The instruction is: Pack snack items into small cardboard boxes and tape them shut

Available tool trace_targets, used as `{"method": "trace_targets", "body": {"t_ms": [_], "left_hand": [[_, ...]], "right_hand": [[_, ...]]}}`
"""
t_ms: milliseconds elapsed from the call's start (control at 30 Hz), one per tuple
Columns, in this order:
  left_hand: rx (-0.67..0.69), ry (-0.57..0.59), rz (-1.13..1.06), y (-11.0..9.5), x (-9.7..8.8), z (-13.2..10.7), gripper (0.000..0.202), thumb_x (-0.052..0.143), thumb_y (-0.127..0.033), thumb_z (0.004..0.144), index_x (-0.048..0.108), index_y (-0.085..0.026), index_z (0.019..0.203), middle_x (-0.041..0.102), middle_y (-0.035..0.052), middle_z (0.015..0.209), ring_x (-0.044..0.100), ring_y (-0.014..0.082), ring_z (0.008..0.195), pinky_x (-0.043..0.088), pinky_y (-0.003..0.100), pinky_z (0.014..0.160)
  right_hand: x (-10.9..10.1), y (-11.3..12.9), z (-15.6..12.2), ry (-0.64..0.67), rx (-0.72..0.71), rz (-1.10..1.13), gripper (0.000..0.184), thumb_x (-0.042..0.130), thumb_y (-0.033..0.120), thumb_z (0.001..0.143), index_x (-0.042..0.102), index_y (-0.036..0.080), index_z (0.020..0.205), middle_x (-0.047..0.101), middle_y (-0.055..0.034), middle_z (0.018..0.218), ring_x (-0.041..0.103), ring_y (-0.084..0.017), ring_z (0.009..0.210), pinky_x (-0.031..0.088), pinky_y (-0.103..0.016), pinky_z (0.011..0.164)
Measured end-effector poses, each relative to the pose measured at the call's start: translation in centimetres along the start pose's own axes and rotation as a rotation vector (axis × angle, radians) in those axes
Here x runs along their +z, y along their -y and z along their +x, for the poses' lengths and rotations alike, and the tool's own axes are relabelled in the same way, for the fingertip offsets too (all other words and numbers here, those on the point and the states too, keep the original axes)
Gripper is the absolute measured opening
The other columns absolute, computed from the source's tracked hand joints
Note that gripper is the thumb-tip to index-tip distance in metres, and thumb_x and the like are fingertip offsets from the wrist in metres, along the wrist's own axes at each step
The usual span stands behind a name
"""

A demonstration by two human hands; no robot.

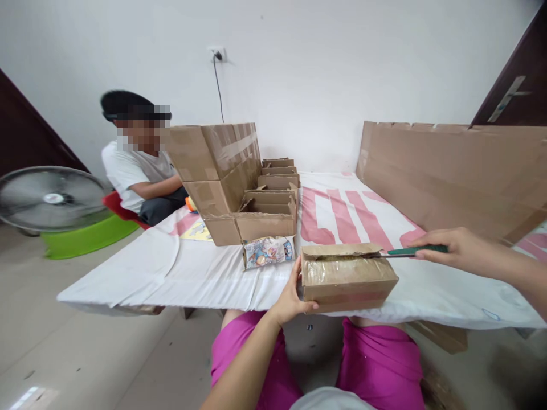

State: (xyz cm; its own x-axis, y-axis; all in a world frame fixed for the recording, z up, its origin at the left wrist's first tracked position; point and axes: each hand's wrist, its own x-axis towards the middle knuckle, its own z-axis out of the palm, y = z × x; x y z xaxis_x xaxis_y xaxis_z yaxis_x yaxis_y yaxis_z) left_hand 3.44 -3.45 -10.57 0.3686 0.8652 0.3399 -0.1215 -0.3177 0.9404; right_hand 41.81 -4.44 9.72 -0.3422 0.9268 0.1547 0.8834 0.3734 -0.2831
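Observation:
A small taped cardboard box (348,285) lies at the table's front edge, with a raised flap and a slit along its top. My left hand (293,296) grips its left end, thumb on the front face and fingers around the side. In my right hand (455,247) is a green utility knife (412,250), held level. Its thin metal end reaches the right end of the slit, and the tip is hidden there. Just left of the box, a crumpled printed packet (268,251) rests on the cloth.
A stack of cardboard boxes (213,165) and several open-topped cartons (267,202) stand at left centre. A large cardboard panel (448,176) rises on the right. The table has a white and pink cloth (179,285). A person (137,165) sits at left near a fan (53,199).

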Motion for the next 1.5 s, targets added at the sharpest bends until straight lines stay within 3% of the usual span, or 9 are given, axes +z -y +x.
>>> {"method": "trace_targets", "body": {"t_ms": [200, 300, 400, 500, 633, 800, 1000, 1200, 1500], "left_hand": [[0.003, -0.003, 0.001, 0.0, 0.0, 0.0, 0.131, 0.085, -0.055, 0.053, 0.005, -0.025, 0.152, 0.017, 0.0126, 0.158, 0.02, 0.037, 0.144, 0.016, 0.051, 0.118], [-0.001, 0.01, -0.012, -0.1, 0.0, 0.0, 0.131, 0.084, -0.054, 0.053, 0.005, -0.025, 0.152, 0.017, 0.0126, 0.158, 0.022, 0.0372, 0.143, 0.018, 0.051, 0.118], [-0.007, 0.014, -0.016, 0.0, -0.1, 0.0, 0.13, 0.085, -0.052, 0.054, 0.004, -0.025, 0.152, 0.02, 0.0132, 0.157, 0.024, 0.0367, 0.142, 0.019, 0.051, 0.118], [-0.022, 0.019, -0.014, 0.1, -0.1, 0.0, 0.13, 0.085, -0.049, 0.055, 0.003, -0.024, 0.152, 0.024, 0.0137, 0.156, 0.025, 0.0363, 0.142, 0.02, 0.051, 0.117], [-0.02, 0.001, -0.018, 0.0, -0.1, 0.0, 0.131, 0.086, -0.051, 0.053, 0.005, -0.026, 0.152, 0.017, 0.0123, 0.158, 0.023, 0.036, 0.142, 0.018, 0.051, 0.118], [-0.008, 0.004, -0.012, -0.1, 0.0, 0.1, 0.13, 0.085, -0.051, 0.054, 0.005, -0.027, 0.152, 0.017, 0.012, 0.158, 0.019, 0.0358, 0.144, 0.015, 0.051, 0.118], [-0.011, -0.003, -0.032, 0.1, 0.0, 0.0, 0.13, 0.086, -0.05, 0.053, 0.004, -0.027, 0.152, 0.016, 0.0126, 0.158, 0.023, 0.0365, 0.143, 0.018, 0.05, 0.118], [0.001, -0.002, -0.029, 0.1, 0.0, 0.0, 0.131, 0.086, -0.051, 0.052, 0.006, -0.026, 0.152, 0.017, 0.0124, 0.158, 0.024, 0.0363, 0.143, 0.018, 0.051, 0.118], [0.002, 0.014, -0.053, 0.1, -0.1, 0.1, 0.13, 0.086, -0.049, 0.052, 0.007, -0.027, 0.152, 0.021, 0.0118, 0.157, 0.024, 0.0374, 0.142, 0.018, 0.052, 0.118]], "right_hand": [[3.8, -5.4, -2.2, -0.276, 0.395, 0.249, 0.04, 0.055, 0.055, 0.081, 0.07, 0.022, 0.097, 0.065, -0.0041, 0.058, 0.057, -0.019, 0.051, 0.044, -0.032, 0.049], [9.4, -8.1, -3.9, -0.376, 0.345, 0.198, 0.027, 0.058, 0.046, 0.079, 0.068, 0.026, 0.093, 0.073, -0.0105, 0.088, 0.068, -0.026, 0.076, 0.051, -0.037, 0.065], [15.1, -10.1, -5.7, -0.285, 0.302, 0.129, 0.03, 0.056, 0.043, 0.076, 0.067, 0.026, 0.098, 0.071, -0.0132, 0.104, 0.067, -0.031, 0.096, 0.052, -0.043, 0.083], [17.9, -10.8, -6.5, -0.213, 0.253, 0.008, 0.039, 0.054, 0.042, 0.074, 0.066, 0.022, 0.106, 0.07, -0.0127, 0.11, 0.064, -0.032, 0.103, 0.049, -0.047, 0.091], [15.8, -8.4, -4.9, -0.349, 0.154, -0.139, 0.035, 0.051, 0.047, 0.08, 0.068, 0.021, 0.096, 0.071, -0.0117, 0.098, 0.063, -0.032, 0.097, 0.049, -0.05, 0.087], [10.7, 0.6, -1.0, -0.671, -0.086, -0.062, 0.021, 0.05, 0.038, 0.091, 0.065, 0.023, 0.094, 0.069, -0.0065, 0.089, 0.063, -0.024, 0.089, 0.05, -0.041, 0.082], [10.4, 9.5, 2.4, -0.481, -0.349, 0.049, 0.015, 0.052, 0.03, 0.092, 0.064, 0.023, 0.099, 0.069, -0.0063, 0.094, 0.062, -0.022, 0.09, 0.051, -0.038, 0.08], [11.5, 10.9, 4.2, -0.368, -0.3, -0.074, 0.02, 0.045, 0.027, 0.094, 0.062, 0.022, 0.085, 0.066, -0.006, 0.086, 0.06, -0.021, 0.081, 0.047, -0.036, 0.075], [11.2, 9.9, 3.0, -0.34, -0.44, 0.012, 0.017, 0.04, 0.018, 0.093, 0.051, 0.022, 0.081, 0.058, -0.0057, 0.082, 0.054, -0.021, 0.08, 0.044, -0.037, 0.074]]}}
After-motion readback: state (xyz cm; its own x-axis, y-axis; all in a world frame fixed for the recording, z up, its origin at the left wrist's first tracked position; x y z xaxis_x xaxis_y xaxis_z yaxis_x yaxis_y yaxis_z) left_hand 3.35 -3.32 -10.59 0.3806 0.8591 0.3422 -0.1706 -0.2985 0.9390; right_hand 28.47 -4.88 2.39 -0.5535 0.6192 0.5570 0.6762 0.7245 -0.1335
